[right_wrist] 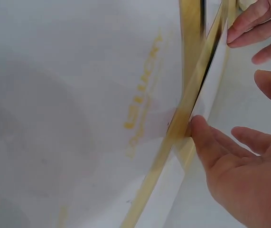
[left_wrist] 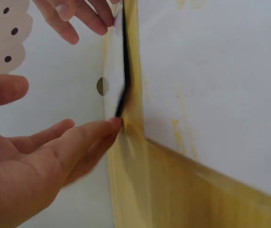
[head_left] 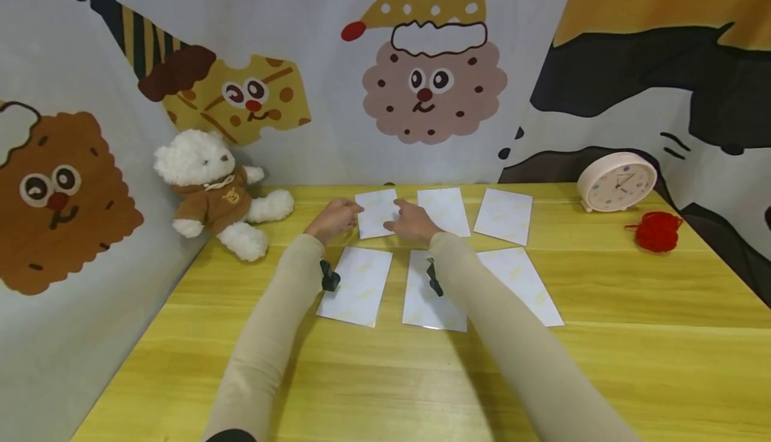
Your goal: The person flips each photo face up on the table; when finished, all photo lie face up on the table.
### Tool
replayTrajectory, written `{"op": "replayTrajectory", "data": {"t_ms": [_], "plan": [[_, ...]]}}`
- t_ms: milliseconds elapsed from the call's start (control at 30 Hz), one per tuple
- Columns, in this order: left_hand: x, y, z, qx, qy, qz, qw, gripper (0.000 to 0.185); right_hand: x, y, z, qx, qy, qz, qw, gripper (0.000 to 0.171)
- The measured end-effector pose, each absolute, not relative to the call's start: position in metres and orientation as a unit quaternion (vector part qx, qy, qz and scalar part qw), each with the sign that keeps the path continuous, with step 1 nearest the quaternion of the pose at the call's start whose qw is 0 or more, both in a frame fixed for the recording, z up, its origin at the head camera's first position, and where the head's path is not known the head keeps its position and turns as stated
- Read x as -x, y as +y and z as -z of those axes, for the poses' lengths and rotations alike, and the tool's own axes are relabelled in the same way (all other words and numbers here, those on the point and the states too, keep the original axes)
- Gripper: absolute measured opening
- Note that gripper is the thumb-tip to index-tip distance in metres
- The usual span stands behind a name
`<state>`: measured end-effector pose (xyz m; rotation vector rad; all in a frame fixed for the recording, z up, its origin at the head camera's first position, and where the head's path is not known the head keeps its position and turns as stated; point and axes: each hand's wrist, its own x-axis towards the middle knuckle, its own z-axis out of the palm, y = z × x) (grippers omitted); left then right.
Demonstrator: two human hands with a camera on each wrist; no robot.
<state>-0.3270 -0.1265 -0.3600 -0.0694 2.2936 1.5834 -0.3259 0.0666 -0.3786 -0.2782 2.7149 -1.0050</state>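
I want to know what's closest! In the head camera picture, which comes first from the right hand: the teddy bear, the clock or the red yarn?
From the right hand:
1. White plush teddy bear in a brown top, off to the left.
2. Round pale pink clock, to the right.
3. Red ball of yarn, farthest right.

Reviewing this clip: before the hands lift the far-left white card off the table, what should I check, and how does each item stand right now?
1. Left hand at the far-left card's left edge: ok; its fingertips touch that edge.
2. Right hand at the card's right edge: ok; a fingertip touches it.
3. Firm grip on the card: cannot tell; both hands' fingers look straight, touching the edges rather than pinching.
4. Card edge raised off the wooden table: ok; the left wrist view shows a dark gap under it.
5. Neighbouring far-middle card apart from it: ok; table shows between them.
6. Teddy bear out of the way: ok; it sits to the left.
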Motion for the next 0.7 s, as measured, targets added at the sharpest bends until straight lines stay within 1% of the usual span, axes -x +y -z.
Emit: {"op": "replayTrajectory", "data": {"t_ms": [233, 567, 700], "plan": [[0.333, -0.129, 0.366, 0.041, 0.754, -0.639, 0.144, 0.048, 0.325, 0.064, 0.378, 0.112, 0.935, 0.317, 0.112, 0.069], [0.334, -0.134, 0.362, 0.013, 0.728, -0.678, 0.096, 0.045, 0.322, 0.059, 0.374, 0.176, 0.934, 0.298, 0.084, 0.06], [0.334, -0.131, 0.362, 0.003, 0.723, -0.686, 0.08, 0.044, 0.322, 0.056, 0.373, 0.185, 0.933, 0.299, 0.08, 0.058]]}}
